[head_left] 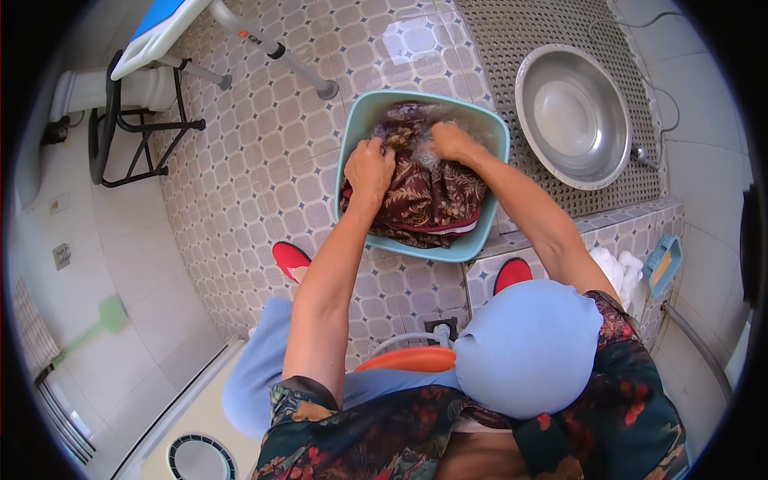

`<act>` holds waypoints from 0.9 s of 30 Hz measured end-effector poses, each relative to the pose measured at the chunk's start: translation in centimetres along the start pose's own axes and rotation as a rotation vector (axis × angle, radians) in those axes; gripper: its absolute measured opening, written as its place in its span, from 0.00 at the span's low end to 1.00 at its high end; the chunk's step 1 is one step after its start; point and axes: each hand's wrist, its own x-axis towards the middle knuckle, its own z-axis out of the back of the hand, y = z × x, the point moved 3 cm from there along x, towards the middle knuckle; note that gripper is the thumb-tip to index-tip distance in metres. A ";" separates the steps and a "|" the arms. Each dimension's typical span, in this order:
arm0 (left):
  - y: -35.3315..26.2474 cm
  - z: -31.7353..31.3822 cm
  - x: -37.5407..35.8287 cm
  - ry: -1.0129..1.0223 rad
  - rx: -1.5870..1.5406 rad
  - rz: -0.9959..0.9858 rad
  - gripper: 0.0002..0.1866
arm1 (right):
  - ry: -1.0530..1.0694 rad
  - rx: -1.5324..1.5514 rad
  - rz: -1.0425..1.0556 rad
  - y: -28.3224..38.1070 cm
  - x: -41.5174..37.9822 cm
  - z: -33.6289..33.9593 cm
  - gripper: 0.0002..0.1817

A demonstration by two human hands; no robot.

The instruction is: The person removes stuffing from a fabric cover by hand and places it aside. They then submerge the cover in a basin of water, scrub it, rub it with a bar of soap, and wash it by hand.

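A light teal plastic basin [448, 254] on the tiled floor holds a dark maroon garment [424, 200] with a tan leaf pattern. Glinting, see-through ripples, like water, show around the cloth at the basin's far side. My left hand [370, 172] is inside the left part of the basin, its fingers curled into the fabric. On the other side, my right hand [454, 144] is closed at the far right of the garment, with its fingertips partly hidden in the glinting patch. A short gap separates the two hands.
A steel bowl [572, 116] sits on a perforated grey mat [500, 36] at the right. White cloth [618, 270] lies near a small blue holder [662, 266]. Grey-legged furniture [300, 62] stands at upper left, with a black-framed stand [144, 124] beyond. My red shoes [512, 274] flank the basin.
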 end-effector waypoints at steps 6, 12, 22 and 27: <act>-2.5 3.7 -7.7 -0.207 -0.071 -0.669 0.13 | -0.225 0.504 0.151 -1.4 -5.4 0.3 0.22; -2.9 5.7 -11.7 0.001 -0.460 -0.592 0.41 | -0.359 0.316 0.553 4.3 -16.2 2.1 0.21; -0.8 -1.6 -5.4 0.455 -0.028 -0.463 0.40 | 0.032 -0.424 0.636 5.1 -9.4 -4.2 0.11; 0.6 -3.5 -0.5 0.630 -0.510 -0.251 0.34 | 0.018 -0.187 0.383 2.0 -3.8 -5.2 0.15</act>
